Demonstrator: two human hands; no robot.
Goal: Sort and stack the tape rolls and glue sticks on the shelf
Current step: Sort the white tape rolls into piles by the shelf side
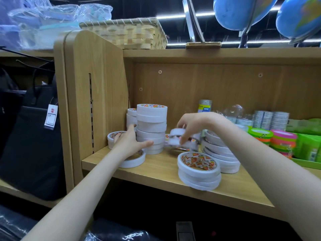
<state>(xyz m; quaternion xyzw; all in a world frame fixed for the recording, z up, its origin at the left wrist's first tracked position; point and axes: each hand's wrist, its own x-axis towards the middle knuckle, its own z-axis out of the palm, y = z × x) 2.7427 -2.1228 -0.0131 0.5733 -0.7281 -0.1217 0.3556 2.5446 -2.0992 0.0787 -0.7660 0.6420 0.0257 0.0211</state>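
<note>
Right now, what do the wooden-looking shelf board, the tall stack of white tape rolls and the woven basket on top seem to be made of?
Wooden-looking shelf board: probably laminated board, matt, with an even printed-looking grain.
Tall stack of white tape rolls: white paper-like backing, matt; orange printed liner inside the top ring, likely double-sided tape.
Woven basket: pale flat strips interlaced, likely bamboo or wood, unpainted.
</note>
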